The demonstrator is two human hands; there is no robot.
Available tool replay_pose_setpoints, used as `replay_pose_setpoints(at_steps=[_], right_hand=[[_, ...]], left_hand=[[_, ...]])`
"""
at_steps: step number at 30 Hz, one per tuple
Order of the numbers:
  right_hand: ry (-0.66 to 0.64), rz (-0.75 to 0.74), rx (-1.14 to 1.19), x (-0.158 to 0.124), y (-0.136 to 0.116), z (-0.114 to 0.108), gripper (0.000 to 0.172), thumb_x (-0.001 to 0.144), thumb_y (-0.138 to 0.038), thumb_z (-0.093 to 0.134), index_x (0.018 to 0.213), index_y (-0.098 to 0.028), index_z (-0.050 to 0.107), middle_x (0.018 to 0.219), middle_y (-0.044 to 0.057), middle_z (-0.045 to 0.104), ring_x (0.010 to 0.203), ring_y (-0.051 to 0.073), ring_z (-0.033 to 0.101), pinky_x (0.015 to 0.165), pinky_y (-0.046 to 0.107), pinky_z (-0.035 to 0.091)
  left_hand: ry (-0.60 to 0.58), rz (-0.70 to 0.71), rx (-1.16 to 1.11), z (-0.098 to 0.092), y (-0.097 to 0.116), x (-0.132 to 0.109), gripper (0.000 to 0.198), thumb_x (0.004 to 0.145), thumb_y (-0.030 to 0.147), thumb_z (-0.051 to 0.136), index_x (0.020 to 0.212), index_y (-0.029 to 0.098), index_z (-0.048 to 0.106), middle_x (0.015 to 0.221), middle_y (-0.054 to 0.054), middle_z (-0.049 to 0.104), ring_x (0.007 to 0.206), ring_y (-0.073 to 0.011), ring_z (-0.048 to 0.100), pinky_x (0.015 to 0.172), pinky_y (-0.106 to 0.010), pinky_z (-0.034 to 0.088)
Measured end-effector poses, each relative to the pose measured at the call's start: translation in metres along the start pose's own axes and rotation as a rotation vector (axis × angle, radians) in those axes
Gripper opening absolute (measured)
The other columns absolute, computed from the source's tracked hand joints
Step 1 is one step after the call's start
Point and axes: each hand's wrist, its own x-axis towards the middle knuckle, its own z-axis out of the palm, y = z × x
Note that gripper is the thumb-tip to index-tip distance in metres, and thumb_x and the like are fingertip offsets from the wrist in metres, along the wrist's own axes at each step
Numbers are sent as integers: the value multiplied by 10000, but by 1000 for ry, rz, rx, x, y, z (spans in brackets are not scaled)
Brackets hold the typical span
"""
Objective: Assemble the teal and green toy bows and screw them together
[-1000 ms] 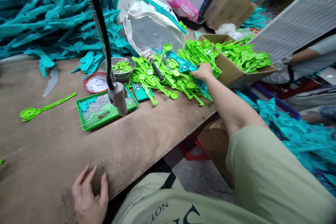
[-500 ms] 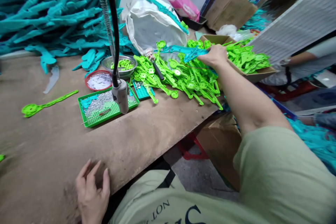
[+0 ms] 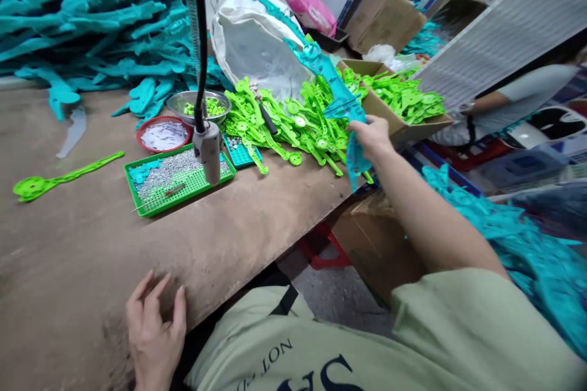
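The teal plastic part [image 3: 340, 90] is now held up on a slant over the near right end of the desk [image 3: 247, 214], in front of the pile of green pieces [image 3: 292, 107] and beside the cardboard box [image 3: 384, 101]. The right hand [image 3: 373, 136] is clamped on it toward its lower end, thumb and fingers closed round it; the left hand [image 3: 156, 324] holds nothing, its fingers loosely spread at the desk's near edge, so the two hands are well apart. Half a second ago the part lay nearly level, low over the green pile; since then it has swung steeper, its upper end toward the white sack [image 3: 263, 52] and its lower end by the desk's edge, though whether that end touches anything I cannot tell. The picking-up therefore looks done, with the grip seeming firm on one side only and the left hand free. The left hand has kept much the same pose, and the green tray [image 3: 197, 186] stands where it did on the desk, the whole view having shifted slightly.
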Motion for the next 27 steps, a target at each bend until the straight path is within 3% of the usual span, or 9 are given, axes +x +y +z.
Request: replay_pose_setpoints(at_steps=[3, 6, 9, 11, 16, 21, 24, 27], right_hand=[[-118, 215, 384, -51, 5, 19, 258, 636, -316, 668, 678, -251, 422, 532, -62, 415, 527, 149, 471, 518, 317, 483], [-222, 318, 652, -112, -3, 43, 292, 568, -316, 677, 689, -249, 419, 571, -59, 472, 523, 137, 488, 510, 302, 494], [-297, 431, 935, -166, -13, 61, 322, 520, -281, 714, 686, -242, 440, 593, -66, 506, 549, 126, 515, 550, 288, 517], [-307, 461, 986, -187, -15, 63, 311, 498, -247, 728, 683, -232, 480, 602, -73, 518, 551, 107, 508, 534, 252, 491], [-386, 421, 908, -190, 2, 33, 244, 511, -207, 728, 691, -221, 565, 593, -73, 525, 529, 97, 483, 501, 241, 441], [-334, 311, 715, -189, 29, -10, 229, 514, -202, 759, 687, -220, 610, 628, -44, 589, 550, 129, 535, 536, 285, 463], [-355, 241, 593, -200, 44, -32, 210, 509, -207, 778, 659, -223, 633, 625, -27, 612, 548, 145, 540, 526, 299, 452], [-446, 154, 486, -212, 54, -51, 189, 531, -251, 805, 620, -227, 640, 592, -16, 608, 514, 153, 519, 505, 310, 435]], left_hand=[[-77, -73, -132, 2, 16, 8, 326, 917, 357, 653, 1182, 168, 651, 1276, -165, 635, 1182, -281, 636, 1001, -469, 535], [-311, -214, -411, 8, 42, 15, 374, 940, 433, 612, 1229, 195, 621, 1181, -122, 704, 1049, -235, 703, 932, -422, 579], [-578, -344, -641, 16, 65, 21, 418, 974, 479, 543, 1290, 207, 580, 1202, -119, 719, 1050, -219, 718, 883, -387, 603], [-615, -370, -684, 18, 71, 26, 433, 976, 489, 532, 1306, 210, 567, 1262, -127, 700, 1106, -226, 704, 913, -399, 595], [-432, -350, -600, 16, 57, 37, 403, 947, 486, 578, 1232, 202, 605, 1219, -125, 713, 1061, -233, 712, 939, -437, 586], [-443, -247, -575, 23, 54, 33, 335, 960, 423, 567, 1215, 210, 608, 1178, -107, 722, 1036, -217, 718, 915, -407, 598], [-449, -51, -539, 37, 71, 30, 322, 968, 320, 550, 1272, 216, 573, 1204, -111, 697, 1110, -232, 684, 965, -430, 573], [-490, 211, -464, 59, 98, 33, 501, 941, 147, 492, 1436, 213, 458, 1355, -153, 603, 1285, -274, 572, 1069, -497, 494]])
